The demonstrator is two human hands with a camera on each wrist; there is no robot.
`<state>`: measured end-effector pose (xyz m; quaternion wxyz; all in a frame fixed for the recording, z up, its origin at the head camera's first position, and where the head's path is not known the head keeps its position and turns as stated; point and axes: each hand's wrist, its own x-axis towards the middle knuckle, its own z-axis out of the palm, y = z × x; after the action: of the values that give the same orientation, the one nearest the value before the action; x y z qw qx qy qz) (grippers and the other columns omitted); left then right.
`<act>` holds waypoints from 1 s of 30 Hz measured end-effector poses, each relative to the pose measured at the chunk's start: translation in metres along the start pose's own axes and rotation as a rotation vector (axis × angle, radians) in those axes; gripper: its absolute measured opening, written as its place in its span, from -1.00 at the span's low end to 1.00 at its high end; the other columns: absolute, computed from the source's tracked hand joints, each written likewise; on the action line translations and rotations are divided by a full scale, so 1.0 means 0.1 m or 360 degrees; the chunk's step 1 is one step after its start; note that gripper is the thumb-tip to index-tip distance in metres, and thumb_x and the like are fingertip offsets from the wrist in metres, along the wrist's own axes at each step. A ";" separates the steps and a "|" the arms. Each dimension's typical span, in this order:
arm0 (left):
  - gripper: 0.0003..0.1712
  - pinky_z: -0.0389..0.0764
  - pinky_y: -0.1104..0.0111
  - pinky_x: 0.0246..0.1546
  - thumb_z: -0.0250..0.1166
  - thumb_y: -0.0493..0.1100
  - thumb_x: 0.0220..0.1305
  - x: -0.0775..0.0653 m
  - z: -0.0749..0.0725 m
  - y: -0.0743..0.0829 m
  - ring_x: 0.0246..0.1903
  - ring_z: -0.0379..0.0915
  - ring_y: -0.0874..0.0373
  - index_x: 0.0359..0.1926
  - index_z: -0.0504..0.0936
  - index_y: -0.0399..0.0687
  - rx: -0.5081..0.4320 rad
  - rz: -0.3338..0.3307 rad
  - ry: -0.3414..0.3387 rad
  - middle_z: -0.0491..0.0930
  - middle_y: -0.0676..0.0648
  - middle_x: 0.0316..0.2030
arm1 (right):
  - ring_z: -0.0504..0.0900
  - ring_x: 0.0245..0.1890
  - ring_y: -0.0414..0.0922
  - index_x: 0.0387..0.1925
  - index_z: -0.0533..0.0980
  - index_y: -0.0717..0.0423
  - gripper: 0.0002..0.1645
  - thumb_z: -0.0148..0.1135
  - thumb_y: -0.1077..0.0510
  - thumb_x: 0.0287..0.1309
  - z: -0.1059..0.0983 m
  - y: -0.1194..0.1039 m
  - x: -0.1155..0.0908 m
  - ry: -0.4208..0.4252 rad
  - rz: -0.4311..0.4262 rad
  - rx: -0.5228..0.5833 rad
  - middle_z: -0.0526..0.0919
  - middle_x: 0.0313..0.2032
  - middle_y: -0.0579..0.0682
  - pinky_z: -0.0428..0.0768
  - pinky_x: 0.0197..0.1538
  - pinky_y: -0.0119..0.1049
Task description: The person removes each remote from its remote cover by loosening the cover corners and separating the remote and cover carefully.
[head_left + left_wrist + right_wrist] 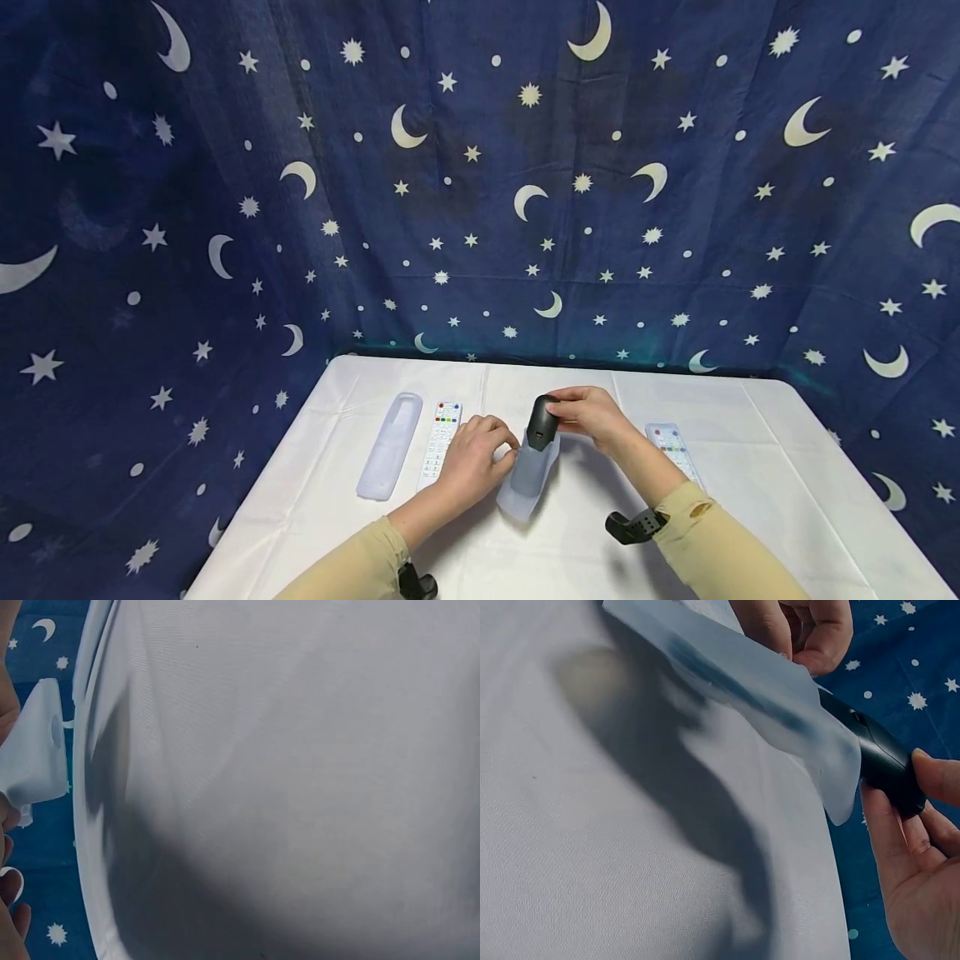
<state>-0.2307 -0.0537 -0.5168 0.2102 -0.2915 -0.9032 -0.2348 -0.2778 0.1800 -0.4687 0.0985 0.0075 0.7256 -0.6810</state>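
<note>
A black remote control (542,422) is partly inside a translucent silicone cover (527,487), its rounded end sticking out of the cover's mouth. My right hand (592,414) pinches that bare end between thumb and fingers, seen closely in the right wrist view, where the remote (881,754) slants into the cover (757,682). On the cover's left side, my left hand (477,454) pinches its edge with curled fingers. The left wrist view catches only part of the cover (37,750) and some fingertips at its left edge. The cover is held tilted, above the cloth.
A bluish translucent cover (390,446) lies at the left of the white-clothed table (600,550). Beside it is a white remote (438,442), partly behind my left hand. Another white remote (673,446) in a clear cover lies right, partly behind my right forearm. A starry curtain (480,167) hangs behind.
</note>
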 end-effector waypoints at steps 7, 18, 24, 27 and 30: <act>-0.92 0.44 0.31 -0.18 0.45 -0.08 0.18 -0.06 -0.02 0.05 -0.19 0.43 0.21 -0.30 0.71 0.20 0.0027 0.0021 -0.0024 0.56 0.20 -0.20 | 0.71 -0.27 -0.14 0.12 0.53 0.54 -0.51 0.37 0.34 0.21 -0.07 -0.03 0.01 0.0084 -0.0021 0.0025 0.72 -0.13 0.15 0.73 -0.18 -0.27; -0.79 0.47 0.31 -0.17 0.40 0.05 0.26 0.04 0.02 0.20 -0.15 0.45 0.20 -0.12 0.66 0.18 0.0066 0.0108 0.0010 0.55 0.15 -0.13 | 0.73 -0.29 -0.11 0.10 0.53 0.55 -0.53 0.38 0.35 0.21 0.03 0.00 0.01 0.0077 0.0027 0.0039 0.70 -0.10 0.23 0.74 -0.16 -0.22; -0.80 0.39 0.34 -0.29 0.47 0.09 0.21 0.11 0.14 0.31 -0.25 0.40 0.18 -0.22 0.65 0.23 0.0372 0.0308 0.0033 0.52 0.12 -0.18 | 0.73 -0.29 -0.09 0.05 0.55 0.53 -0.56 0.39 0.32 0.19 0.11 -0.01 -0.01 0.0077 0.0042 0.0008 0.68 -0.09 0.27 0.73 -0.12 -0.17; -0.88 0.37 0.33 -0.34 0.51 0.02 0.20 0.11 0.16 0.31 -0.32 0.40 0.17 -0.35 0.70 0.26 0.0456 0.0322 0.0093 0.51 0.15 -0.28 | 0.74 -0.28 -0.08 0.05 0.54 0.52 -0.56 0.39 0.33 0.20 0.12 -0.01 -0.01 0.0072 0.0061 0.0012 0.68 -0.09 0.26 0.73 -0.10 -0.16; -0.89 0.35 0.34 -0.34 0.56 0.03 0.15 0.10 0.16 0.31 -0.34 0.39 0.20 -0.39 0.75 0.30 0.0434 0.0339 0.0116 0.50 0.17 -0.32 | 0.74 -0.29 -0.08 0.07 0.54 0.52 -0.56 0.38 0.33 0.20 0.11 -0.02 -0.02 0.0093 0.0075 0.0013 0.68 -0.10 0.26 0.73 -0.10 -0.16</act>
<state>-0.2225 -0.0190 -0.5153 0.3040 -0.3456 -0.8825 -0.0969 -0.2747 0.1697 -0.4674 0.0933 0.0450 0.7249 -0.6811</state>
